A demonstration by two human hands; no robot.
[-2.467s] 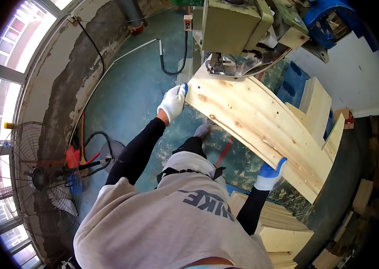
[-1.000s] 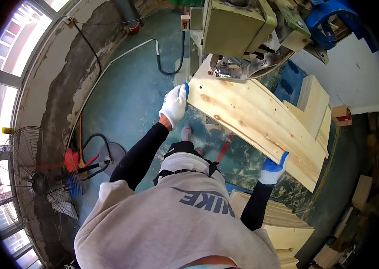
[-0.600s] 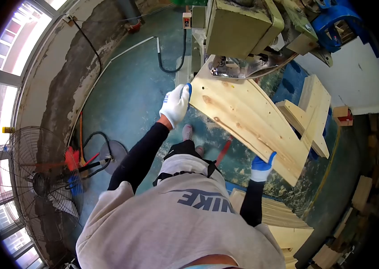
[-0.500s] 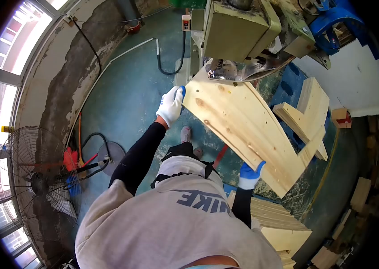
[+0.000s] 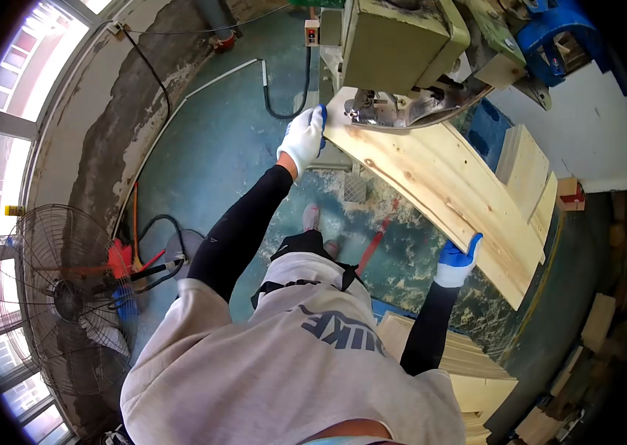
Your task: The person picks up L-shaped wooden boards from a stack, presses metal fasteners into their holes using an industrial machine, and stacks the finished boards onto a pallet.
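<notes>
A wide, knotty pale wooden board (image 5: 436, 182) with a curved outline lies slanted across the upper middle, its far left end under the metal guard (image 5: 382, 110) of a green machine (image 5: 395, 48). My left hand (image 5: 304, 141), in a white glove with blue palm coating, is closed on the board's left end, close to the guard. My right hand (image 5: 459, 261), gloved alike, grips the near edge toward the right end, thumb on top. The machine hides part of the board and whatever touches it there.
Cut wooden pieces (image 5: 525, 167) are piled beyond the board on the right. More stacked boards (image 5: 477, 378) stand beside my right side. A caged floor fan (image 5: 67, 300) is at left, near hoses. A switch box (image 5: 312, 33) and cable stand by the machine.
Both hands have moved forward and right with the board. Its left end now reaches further under the machine's guard, and the board has turned slightly.
</notes>
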